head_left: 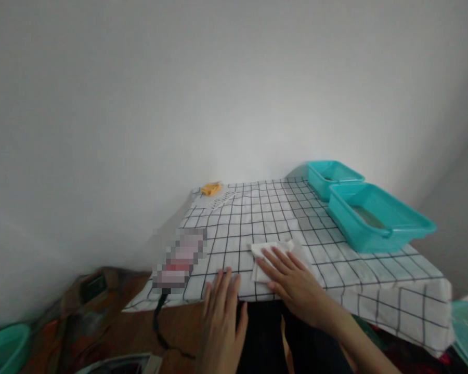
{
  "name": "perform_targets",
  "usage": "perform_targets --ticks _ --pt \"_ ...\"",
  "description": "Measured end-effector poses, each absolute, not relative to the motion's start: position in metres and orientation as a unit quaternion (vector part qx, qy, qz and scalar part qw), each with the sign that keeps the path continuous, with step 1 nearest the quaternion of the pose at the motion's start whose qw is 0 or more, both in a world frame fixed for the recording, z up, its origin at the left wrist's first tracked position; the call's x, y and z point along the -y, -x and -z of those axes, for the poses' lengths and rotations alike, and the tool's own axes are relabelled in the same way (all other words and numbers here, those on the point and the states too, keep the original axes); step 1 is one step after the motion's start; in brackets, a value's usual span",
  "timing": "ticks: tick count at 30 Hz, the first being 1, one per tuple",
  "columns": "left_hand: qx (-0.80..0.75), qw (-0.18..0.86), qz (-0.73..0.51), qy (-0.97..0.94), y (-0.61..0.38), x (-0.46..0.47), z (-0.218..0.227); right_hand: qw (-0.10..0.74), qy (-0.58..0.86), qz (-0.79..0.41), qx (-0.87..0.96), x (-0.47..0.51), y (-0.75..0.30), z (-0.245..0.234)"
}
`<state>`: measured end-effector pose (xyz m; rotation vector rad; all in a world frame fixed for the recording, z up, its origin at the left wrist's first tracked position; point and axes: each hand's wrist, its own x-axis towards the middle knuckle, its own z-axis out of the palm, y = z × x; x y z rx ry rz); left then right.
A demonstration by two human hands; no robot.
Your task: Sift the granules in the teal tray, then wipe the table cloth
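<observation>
A small table is covered with a white cloth with a black grid (257,213). A folded white cloth (276,249) lies near its front edge. My right hand (292,278) rests flat on that folded cloth, fingers stretched out and apart. My left hand (222,306) is at the table's front edge just left of it, fingers extended and together, touching the gridded cover and holding nothing.
Two teal plastic trays (374,215) stand at the table's right and back right (331,176). A small orange object (210,188) lies at the back left. A blurred pinkish item (181,259) with a black cord sits front left. A teal basin (3,345) is on the floor.
</observation>
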<state>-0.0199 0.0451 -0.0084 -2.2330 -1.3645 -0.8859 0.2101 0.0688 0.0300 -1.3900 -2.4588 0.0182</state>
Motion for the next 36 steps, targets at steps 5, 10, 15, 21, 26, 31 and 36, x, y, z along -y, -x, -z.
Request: perform_targets --ticks 5,10,15,21,26,31,36 --pt "0.5 0.206 0.29 0.789 0.018 -0.038 0.015 0.152 0.56 0.107 0.807 -0.06 -0.3 -0.004" --pt "0.53 0.204 0.28 0.774 0.019 -0.031 0.024 0.188 0.562 0.217 0.775 -0.056 -0.343 0.011" --pt "0.568 0.194 0.307 0.738 0.003 -0.029 0.031 0.205 0.554 0.261 0.763 -0.057 -0.337 0.015" --pt "0.594 0.165 0.329 0.715 -0.011 -0.026 0.034 0.22 0.554 0.273 0.755 -0.055 -0.336 0.018" --pt "0.635 0.131 0.313 0.694 -0.022 -0.019 0.033 0.24 0.522 0.277 0.771 -0.056 -0.341 0.02" --pt "0.648 0.123 0.29 0.693 -0.022 -0.016 0.034 0.247 0.487 0.283 0.788 -0.059 -0.348 0.024" --pt "0.65 0.12 0.266 0.702 -0.02 -0.014 0.033 0.254 0.445 0.295 0.807 -0.061 -0.354 0.025"
